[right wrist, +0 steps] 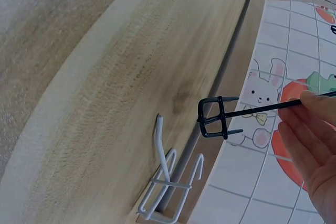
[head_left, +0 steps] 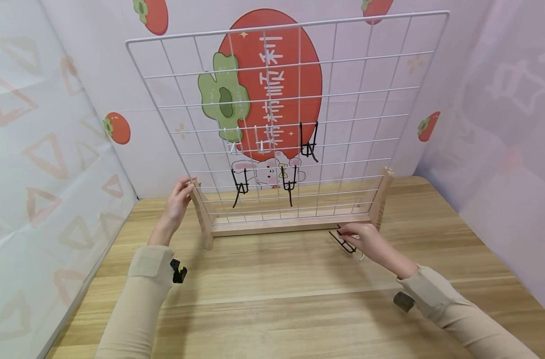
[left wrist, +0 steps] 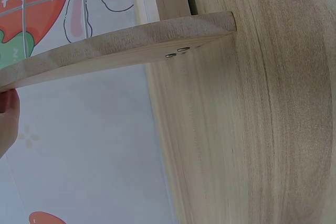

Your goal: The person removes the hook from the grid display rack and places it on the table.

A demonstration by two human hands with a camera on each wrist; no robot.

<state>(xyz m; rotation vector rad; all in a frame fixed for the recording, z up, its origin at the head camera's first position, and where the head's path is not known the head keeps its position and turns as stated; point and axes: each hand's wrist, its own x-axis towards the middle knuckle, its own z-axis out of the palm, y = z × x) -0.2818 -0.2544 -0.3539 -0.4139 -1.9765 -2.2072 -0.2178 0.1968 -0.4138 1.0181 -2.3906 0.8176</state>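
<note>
We see the right hand [head_left: 367,241] pinching a hook [right wrist: 252,110] by its rod above the desk's [head_left: 263,304] right half, just before the rack [head_left: 290,228]. Its long axis slants: prongs towards the rack, looped end towards the desk's near edge. The hook is slim black wire. The left hand [head_left: 178,198] grips the rack.

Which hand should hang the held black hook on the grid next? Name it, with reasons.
The right hand, most likely: it pinches the black hook in front of the grid. The left hand holds the left wooden post and has no hook.
</note>
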